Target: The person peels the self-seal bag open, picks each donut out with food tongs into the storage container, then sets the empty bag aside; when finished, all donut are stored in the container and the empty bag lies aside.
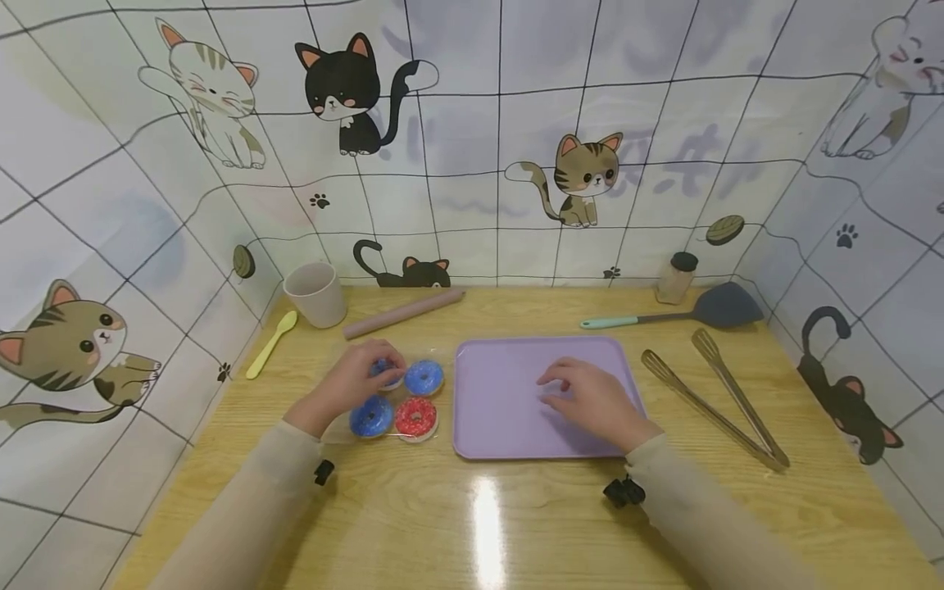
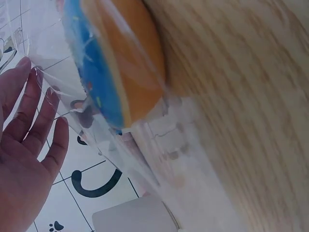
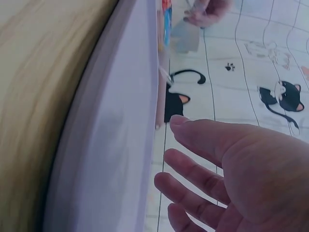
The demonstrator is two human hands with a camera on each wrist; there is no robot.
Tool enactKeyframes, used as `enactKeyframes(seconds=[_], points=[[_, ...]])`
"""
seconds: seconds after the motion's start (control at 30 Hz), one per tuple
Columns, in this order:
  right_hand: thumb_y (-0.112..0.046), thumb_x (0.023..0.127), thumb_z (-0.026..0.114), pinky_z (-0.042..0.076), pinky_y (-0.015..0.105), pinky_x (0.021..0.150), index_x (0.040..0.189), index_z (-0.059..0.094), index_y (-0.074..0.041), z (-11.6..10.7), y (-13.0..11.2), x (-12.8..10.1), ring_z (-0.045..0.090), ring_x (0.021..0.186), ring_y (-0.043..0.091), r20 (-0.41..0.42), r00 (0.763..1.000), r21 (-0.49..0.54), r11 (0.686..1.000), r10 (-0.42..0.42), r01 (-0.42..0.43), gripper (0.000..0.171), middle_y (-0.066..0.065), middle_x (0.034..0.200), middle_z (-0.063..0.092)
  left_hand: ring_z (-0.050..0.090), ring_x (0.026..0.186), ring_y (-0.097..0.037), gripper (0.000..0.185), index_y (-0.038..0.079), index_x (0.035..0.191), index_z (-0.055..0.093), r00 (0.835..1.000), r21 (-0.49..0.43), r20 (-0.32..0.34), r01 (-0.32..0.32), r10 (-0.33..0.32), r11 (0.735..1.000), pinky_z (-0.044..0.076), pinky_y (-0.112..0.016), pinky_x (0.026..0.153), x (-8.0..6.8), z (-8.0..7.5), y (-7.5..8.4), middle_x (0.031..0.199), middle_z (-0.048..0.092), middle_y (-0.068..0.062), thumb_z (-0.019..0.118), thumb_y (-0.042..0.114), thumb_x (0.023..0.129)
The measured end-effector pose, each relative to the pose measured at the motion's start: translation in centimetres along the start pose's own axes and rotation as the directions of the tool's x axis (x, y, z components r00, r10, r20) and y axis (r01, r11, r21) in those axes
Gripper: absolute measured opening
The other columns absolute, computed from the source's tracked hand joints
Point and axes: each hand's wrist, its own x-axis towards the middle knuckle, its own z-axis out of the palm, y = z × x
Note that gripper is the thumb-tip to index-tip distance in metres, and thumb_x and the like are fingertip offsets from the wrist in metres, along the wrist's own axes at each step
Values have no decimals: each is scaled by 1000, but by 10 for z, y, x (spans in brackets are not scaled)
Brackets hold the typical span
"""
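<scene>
Donuts (image 1: 426, 388) face up; tray (image 1: 501, 401) apparently crosswise.

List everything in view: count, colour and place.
Sprinkled ring donuts: 4, three blue, one red, left of tray
Plastic packaging: 1, clear, around donuts
Rectangular tray: 1, lilac, centre
Cylindrical rod: 1, mauve, behind donuts
Round cup: 1, grey, back left
Slim spoon: 1, yellow, far left
Metal tongs: 1, silver, beside tray
Spatula: 1, mint and grey, back right
Lidded jar: 1, clear, back right
Wood-grain table: 1, tan, beneath
Cat-printed wall covering: 1, whitish, around
Left hand: 1, bare, over donuts
Right hand: 1, bare, over tray
Sleeves: 2, beige, forearms
Wrist devices: 2, black, wrists
</scene>
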Motion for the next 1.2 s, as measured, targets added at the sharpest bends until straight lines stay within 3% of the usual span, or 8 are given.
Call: enactKeyframes(seconds=[0.33,0.57,0.8,0.97,1.2], points=[[-18,88,83,52,36,72,110,78,-15,-24,47,-44,67,91,20,-99,993,-20,997,72,-74,22,2,114,73,67,99,-19,7,9,96,75,999,10,-15,-33,33,999,56,-49,93,0,3,-2,98,73,4,75,16,96],[-18,89,82,48,34,65,113,78,-14,-51,70,-74,67,90,25,-140,980,-42,988,145,-152,25,10,116,72,67,100,-25,7,8,96,75,1000,-8,-6,-22,22,1000,56,-50,92,0,2,1,99,72,2,76,15,95],[-26,90,81,54,57,77,124,72,-15,-83,99,-94,67,102,36,-158,968,-107,971,196,-214,37,15,127,65,66,99,-25,6,9,96,75,1000,10,-14,-25,25,1000,56,-47,89,1,3,2,99,71,3,75,16,96],[-32,87,84,52,60,73,136,64,-8,-95,120,-106,65,101,43,-162,960,-200,945,230,-260,58,25,131,59,64,98,-23,6,9,96,76,999,37,-16,-42,43,998,56,-45,87,2,5,2,99,71,3,74,15,97],[-38,84,86,44,72,90,144,56,-1,-102,139,-121,53,116,56,-125,961,-226,936,247,-270,76,34,133,55,64,100,-22,5,8,97,76,1000,39,6,-6,6,999,56,-43,89,2,5,5,101,71,2,75,14,96]])
